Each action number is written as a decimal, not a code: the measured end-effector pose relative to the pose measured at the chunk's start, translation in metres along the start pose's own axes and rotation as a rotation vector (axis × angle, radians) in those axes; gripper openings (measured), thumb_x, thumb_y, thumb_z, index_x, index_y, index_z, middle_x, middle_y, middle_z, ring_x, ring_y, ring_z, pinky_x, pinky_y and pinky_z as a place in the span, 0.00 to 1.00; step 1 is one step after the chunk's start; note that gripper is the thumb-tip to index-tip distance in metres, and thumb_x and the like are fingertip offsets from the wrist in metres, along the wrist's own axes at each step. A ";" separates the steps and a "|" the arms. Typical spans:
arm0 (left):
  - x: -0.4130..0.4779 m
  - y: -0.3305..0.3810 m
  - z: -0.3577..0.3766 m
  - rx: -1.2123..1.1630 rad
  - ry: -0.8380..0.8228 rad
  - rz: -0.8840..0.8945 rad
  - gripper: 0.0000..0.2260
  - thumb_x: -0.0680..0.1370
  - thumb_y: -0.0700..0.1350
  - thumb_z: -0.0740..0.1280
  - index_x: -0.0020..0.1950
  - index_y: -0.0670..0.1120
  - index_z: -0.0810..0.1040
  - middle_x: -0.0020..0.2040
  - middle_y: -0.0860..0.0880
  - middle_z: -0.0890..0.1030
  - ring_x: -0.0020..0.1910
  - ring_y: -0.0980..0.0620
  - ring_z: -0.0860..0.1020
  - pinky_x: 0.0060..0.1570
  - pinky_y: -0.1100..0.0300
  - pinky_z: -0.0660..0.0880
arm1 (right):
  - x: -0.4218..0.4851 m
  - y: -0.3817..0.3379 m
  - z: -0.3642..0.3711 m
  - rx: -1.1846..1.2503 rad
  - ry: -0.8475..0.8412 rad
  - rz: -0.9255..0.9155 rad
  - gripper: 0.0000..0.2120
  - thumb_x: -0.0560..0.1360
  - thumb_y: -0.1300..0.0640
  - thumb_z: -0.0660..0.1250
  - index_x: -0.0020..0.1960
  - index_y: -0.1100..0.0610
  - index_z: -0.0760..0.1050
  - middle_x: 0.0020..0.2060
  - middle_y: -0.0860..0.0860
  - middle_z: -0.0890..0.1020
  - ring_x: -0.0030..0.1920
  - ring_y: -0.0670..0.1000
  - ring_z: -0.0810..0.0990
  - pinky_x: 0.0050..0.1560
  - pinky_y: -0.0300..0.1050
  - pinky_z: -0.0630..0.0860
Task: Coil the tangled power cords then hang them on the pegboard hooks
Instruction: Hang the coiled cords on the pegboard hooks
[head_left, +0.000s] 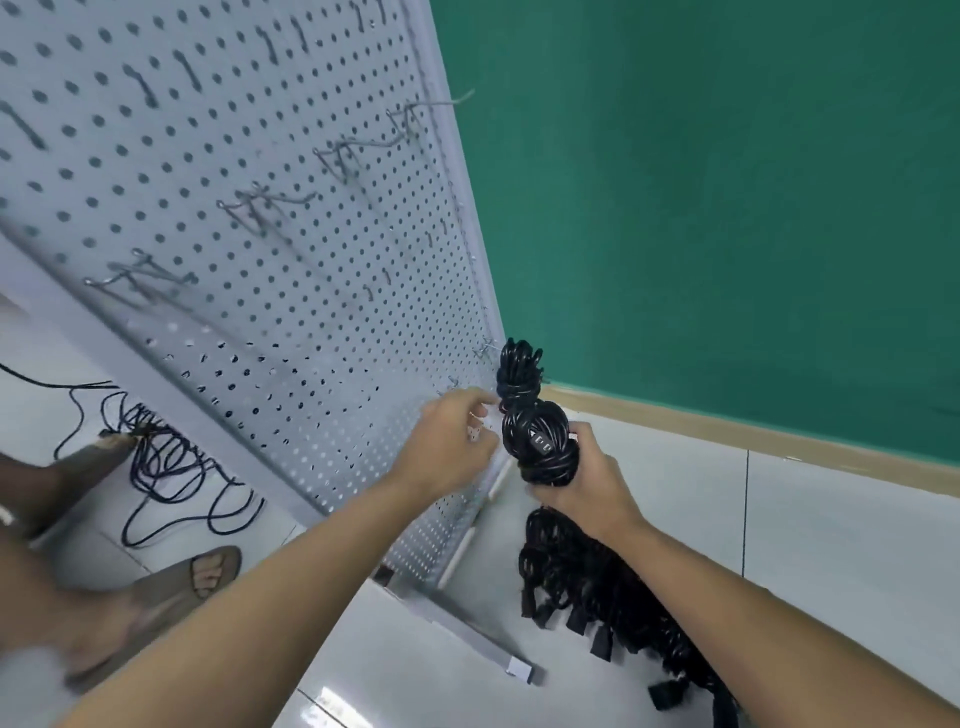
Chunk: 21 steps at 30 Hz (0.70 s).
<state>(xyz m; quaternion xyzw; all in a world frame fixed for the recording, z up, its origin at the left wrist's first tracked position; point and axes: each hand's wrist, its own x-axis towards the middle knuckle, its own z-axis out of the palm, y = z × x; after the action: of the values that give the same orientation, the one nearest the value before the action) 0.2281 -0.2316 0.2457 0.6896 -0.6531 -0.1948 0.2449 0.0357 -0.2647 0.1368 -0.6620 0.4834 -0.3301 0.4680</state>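
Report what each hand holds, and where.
The right hand grips the coiled cord bundle by its lower end. The left hand is at the bundle's wrapped waist; whether it pinches there cannot be told.

Green wall (727, 208), tan baseboard (779, 434), white tiled floor (831, 519)

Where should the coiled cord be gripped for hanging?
Probably the lower lobe, from below and the right, as the right hand grips it now. The coiled cord stands upright, cinched at a waist; that leaves its top loop free toward the pegboard.
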 end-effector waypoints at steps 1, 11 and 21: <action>0.003 -0.002 -0.009 0.061 0.022 0.018 0.20 0.80 0.38 0.68 0.71 0.46 0.75 0.62 0.50 0.78 0.61 0.52 0.77 0.65 0.53 0.77 | 0.004 -0.006 0.002 0.021 0.001 -0.009 0.32 0.68 0.56 0.82 0.63 0.48 0.67 0.48 0.45 0.85 0.47 0.41 0.83 0.48 0.38 0.78; 0.037 -0.034 -0.012 0.415 -0.284 -0.089 0.37 0.78 0.30 0.62 0.84 0.43 0.51 0.84 0.46 0.53 0.83 0.47 0.52 0.81 0.52 0.52 | 0.044 -0.012 0.036 0.148 0.025 -0.058 0.34 0.68 0.60 0.81 0.66 0.50 0.66 0.48 0.46 0.84 0.43 0.44 0.83 0.40 0.38 0.77; 0.045 -0.041 -0.015 0.261 -0.174 -0.102 0.32 0.74 0.27 0.60 0.78 0.41 0.68 0.76 0.43 0.71 0.76 0.44 0.67 0.72 0.61 0.60 | 0.082 -0.012 0.064 0.142 -0.055 -0.016 0.39 0.66 0.64 0.81 0.70 0.51 0.65 0.51 0.46 0.83 0.52 0.49 0.83 0.49 0.39 0.78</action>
<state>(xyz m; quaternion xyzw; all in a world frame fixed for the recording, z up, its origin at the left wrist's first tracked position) 0.2733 -0.2740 0.2359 0.7283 -0.6559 -0.1793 0.0854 0.1226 -0.3216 0.1248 -0.6399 0.4402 -0.3489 0.5244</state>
